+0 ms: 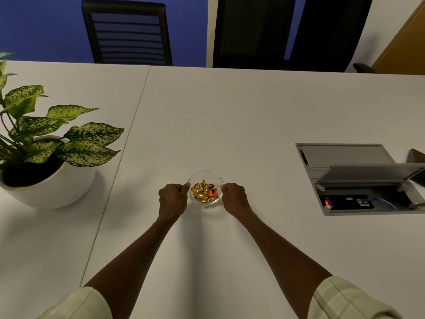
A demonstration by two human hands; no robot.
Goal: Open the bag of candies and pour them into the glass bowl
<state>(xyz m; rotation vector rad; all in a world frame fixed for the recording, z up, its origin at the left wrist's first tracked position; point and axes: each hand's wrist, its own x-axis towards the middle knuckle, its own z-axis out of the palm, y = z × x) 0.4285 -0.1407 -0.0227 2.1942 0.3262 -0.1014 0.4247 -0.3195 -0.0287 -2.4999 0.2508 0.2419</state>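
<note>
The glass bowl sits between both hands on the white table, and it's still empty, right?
Not empty. The head view shows the glass bowl already holding wrapped candies, mostly gold. The rest stands: it sits on the white table between the left hand and right hand.

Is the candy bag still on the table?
No, no bag shows on the table; the candies lie in the glass bowl, held between the left hand and right hand.

One clear round glass bowl (205, 178). One heap of gold-wrapped candies (204, 191), count unclear, few orange. Two bare hands: left (173, 199), right (234, 197). One white-potted speckled green plant (46, 157). Three black chairs (127, 33). One grey open cable hatch (358, 180).
</note>
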